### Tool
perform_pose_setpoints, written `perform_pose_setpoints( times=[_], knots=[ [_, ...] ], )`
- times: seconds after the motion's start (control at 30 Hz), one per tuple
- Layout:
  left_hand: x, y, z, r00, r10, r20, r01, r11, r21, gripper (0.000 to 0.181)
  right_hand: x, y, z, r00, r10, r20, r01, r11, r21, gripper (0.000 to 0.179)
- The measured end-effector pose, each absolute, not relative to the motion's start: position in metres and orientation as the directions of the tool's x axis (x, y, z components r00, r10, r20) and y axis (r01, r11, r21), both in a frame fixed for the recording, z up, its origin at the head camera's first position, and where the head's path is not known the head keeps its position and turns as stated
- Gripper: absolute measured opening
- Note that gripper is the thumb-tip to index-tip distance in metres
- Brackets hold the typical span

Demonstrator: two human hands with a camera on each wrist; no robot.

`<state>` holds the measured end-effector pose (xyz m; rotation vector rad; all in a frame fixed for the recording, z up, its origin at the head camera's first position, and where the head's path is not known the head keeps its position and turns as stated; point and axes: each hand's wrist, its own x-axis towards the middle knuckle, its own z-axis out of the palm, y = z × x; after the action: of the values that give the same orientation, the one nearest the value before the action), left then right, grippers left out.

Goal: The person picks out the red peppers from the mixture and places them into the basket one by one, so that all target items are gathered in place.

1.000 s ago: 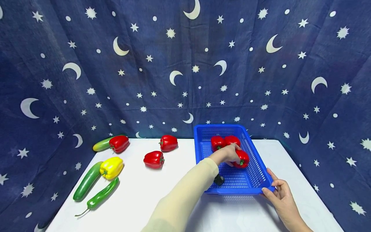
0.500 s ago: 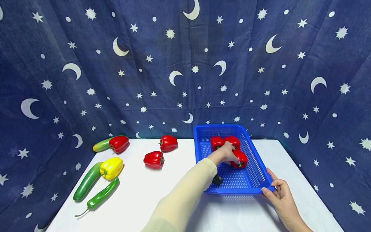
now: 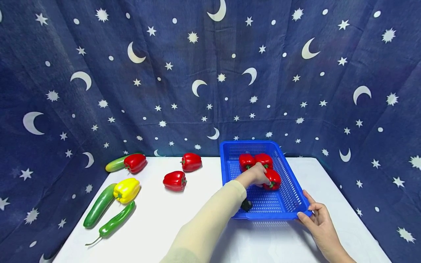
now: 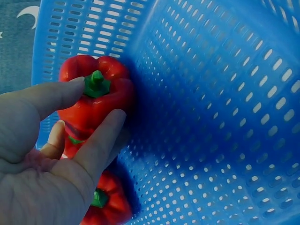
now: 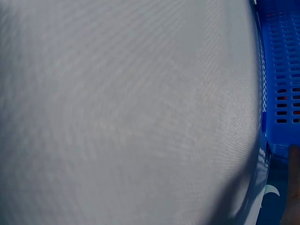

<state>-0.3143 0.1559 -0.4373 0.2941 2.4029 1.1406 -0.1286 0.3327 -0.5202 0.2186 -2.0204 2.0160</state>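
Observation:
In the head view, my left hand (image 3: 258, 174) reaches into the blue basket (image 3: 248, 216) and holds a red bell pepper (image 3: 275, 178). The left wrist view shows the thumb by the green stem and the fingers along the other side of that pepper (image 4: 117, 96). Behind it in the basket lie two more red bell peppers, one at the left (image 3: 246, 160) and one at the right (image 3: 264, 159). A dark object (image 3: 246, 205), partly hidden by my left forearm, lies near the basket's front. My right hand (image 3: 319, 225) grips the basket's front right corner, thumb on the rim.
On the white table (image 3: 148, 226) lie two red bell peppers, one nearer (image 3: 174, 181) and one farther (image 3: 191, 162). At the left are another red pepper (image 3: 135, 163), a yellow-green cucumber (image 3: 115, 164), a green cucumber (image 3: 99, 206), a yellow bell pepper (image 3: 127, 190) and a green chili (image 3: 115, 222).
My left hand and the red bell pepper have shifted slightly left within the basket since a second ago. The right hand keeps its place on the corner.

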Motion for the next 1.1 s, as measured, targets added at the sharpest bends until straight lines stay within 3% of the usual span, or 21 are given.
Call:
perform_pose_setpoints(
  times=[0.27,0.67,0.87,1.03,1.1],
  knots=[
    [-0.314,0.151,-0.436,-0.866,0.407,-0.292,0.040,0.637,0.770,0.032,-0.130,0.332,-0.519,-0.950,0.089,0.298,-0.298,0.019,-0.954,0.026],
    [-0.313,0.139,-0.417,-0.813,0.472,-0.340,0.111,0.700,0.706,0.031,-0.131,0.332,-0.520,-0.947,0.081,0.311,-0.312,-0.003,-0.950,0.025],
    [-0.312,0.133,-0.406,-0.791,0.530,-0.305,0.102,0.606,0.789,0.036,-0.132,0.335,-0.522,-0.954,0.089,0.287,-0.285,0.033,-0.958,0.026],
    [-0.313,0.132,-0.398,-0.791,0.567,-0.233,0.140,0.537,0.832,0.020,-0.131,0.336,-0.523,-0.957,0.094,0.276,-0.274,0.035,-0.961,0.026],
    [-0.313,0.132,-0.396,-0.800,0.570,-0.186,0.184,0.529,0.829,0.033,-0.131,0.335,-0.523,-0.958,0.095,0.271,-0.268,0.036,-0.963,0.025]
  ],
)
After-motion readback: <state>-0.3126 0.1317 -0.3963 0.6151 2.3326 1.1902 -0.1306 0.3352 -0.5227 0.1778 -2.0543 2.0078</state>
